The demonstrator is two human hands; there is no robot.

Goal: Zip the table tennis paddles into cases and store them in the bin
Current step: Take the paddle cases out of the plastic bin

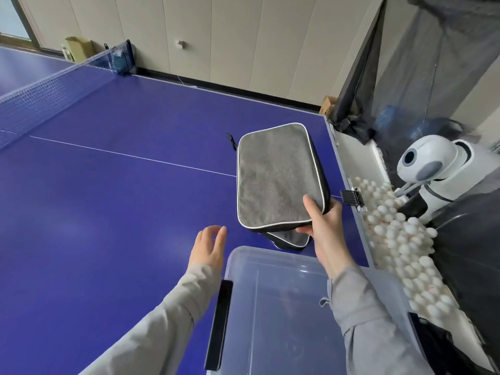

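1. Head view: A grey case (278,177) is held at its near corner by the right hand (323,226). The thumb is on top and the fingers are under it, so the right grip is clamped on the case.
2. The case is lifted at the near end, just past the bin (270,307), above the blue desk (121,198). It looks closed, but the zip cannot be seen well.
3. A second case (290,240) is seen under the first one, lying on the desk and touching the far rim of the bin. Only its near end shows.
4. The left hand (209,246) is open, with nothing in it. It is held over the desk, beside the bin's far left corner.
5. The bin is clear plastic. No case is seen inside it, so it looks empty.
6. No bare paddle is seen, so the zipping is judged mostly done. The storing is still left: both cases must be put in the bin.
7. Many white balls (400,239) are heaped in a tray at the right of the desk, beside a white machine (433,169).
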